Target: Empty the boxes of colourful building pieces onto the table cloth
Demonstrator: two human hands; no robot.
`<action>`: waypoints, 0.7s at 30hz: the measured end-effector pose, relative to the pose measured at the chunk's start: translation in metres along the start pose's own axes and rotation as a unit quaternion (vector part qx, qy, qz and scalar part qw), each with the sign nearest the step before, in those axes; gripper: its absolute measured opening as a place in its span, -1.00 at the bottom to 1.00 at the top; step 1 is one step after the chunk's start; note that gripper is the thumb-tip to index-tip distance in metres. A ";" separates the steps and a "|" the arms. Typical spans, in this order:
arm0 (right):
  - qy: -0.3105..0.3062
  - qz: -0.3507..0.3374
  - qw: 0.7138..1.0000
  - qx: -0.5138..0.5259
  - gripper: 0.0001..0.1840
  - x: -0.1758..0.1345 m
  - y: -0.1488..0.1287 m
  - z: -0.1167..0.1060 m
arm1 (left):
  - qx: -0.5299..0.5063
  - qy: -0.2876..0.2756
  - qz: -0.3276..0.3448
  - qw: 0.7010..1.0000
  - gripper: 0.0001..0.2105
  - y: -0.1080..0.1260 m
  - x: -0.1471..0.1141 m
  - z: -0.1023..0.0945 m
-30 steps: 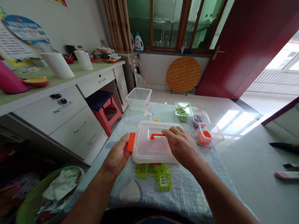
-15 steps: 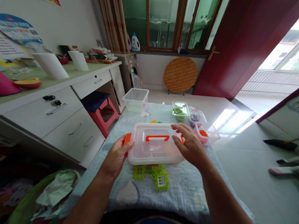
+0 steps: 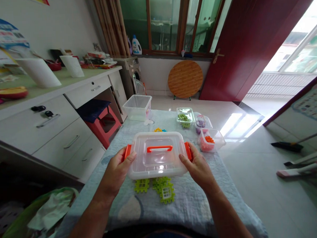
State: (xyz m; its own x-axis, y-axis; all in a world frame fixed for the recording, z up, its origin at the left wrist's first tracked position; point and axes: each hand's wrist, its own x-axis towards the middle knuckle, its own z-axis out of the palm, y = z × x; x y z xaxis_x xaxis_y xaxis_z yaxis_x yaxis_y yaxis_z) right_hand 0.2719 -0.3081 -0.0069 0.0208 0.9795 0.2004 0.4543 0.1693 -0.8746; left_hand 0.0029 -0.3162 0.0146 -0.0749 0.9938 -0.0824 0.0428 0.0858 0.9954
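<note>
Between my hands is a clear plastic storage box [image 3: 160,164] with a translucent lid, a red-orange carry handle [image 3: 159,148] on top and red-orange side latches. My left hand [image 3: 116,169] grips its left end by the latch, thumb on the lid's edge. On the opposite end, my right hand [image 3: 198,164] is closed around the edge by the other latch [image 3: 188,151]. Several green interlocking plastic pieces [image 3: 166,192] lie on the cloth just in front of the box. Behind it, yellow and blue pieces [image 3: 159,130] are partly hidden.
A blue patterned cloth [image 3: 162,216] covers the table. An uncovered clear bin [image 3: 137,107] stands at the back left. To the back right are small clear containers with green pieces [image 3: 184,118], purple pieces [image 3: 200,123] and orange pieces [image 3: 209,139]. A red stool [image 3: 104,128] stands left.
My right hand has come down from above the lid's right side and taken hold of the right end and latch. The left hand keeps its grip. The view has shifted slightly right.
</note>
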 end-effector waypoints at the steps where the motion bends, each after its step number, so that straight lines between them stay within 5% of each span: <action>1: 0.010 0.010 1.000 -0.021 -0.41 -0.001 -0.002 0.001 | 0.039 0.005 0.009 0.999 -0.52 0.000 -0.001 -0.001; 7: 0.033 -0.018 0.994 -0.101 -0.39 -0.006 -0.006 0.009 | 0.310 0.035 0.044 0.949 -0.45 0.008 -0.006 -0.005; 15: 0.010 -0.055 0.985 -0.163 -0.44 -0.003 -0.015 0.010 | 0.463 0.051 0.022 0.885 -0.39 0.023 -0.014 0.007; 18: 0.003 -0.055 0.986 -0.154 -0.45 -0.002 -0.019 0.007 | 0.439 0.070 0.021 0.895 -0.39 0.026 -0.015 0.007; 21: 0.010 -0.057 0.991 -0.122 -0.43 0.000 -0.022 0.001 | 0.261 0.098 0.019 0.960 -0.39 0.028 -0.013 0.003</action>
State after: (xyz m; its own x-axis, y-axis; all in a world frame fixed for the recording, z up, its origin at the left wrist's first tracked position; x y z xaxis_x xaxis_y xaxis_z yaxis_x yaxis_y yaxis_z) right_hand 0.2611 -0.3115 0.0123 -0.0254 0.9528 0.3025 0.6568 0.2440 -0.7135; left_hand 0.0084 -0.3261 0.0437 -0.2466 0.9690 0.0157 0.5396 0.1239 0.8327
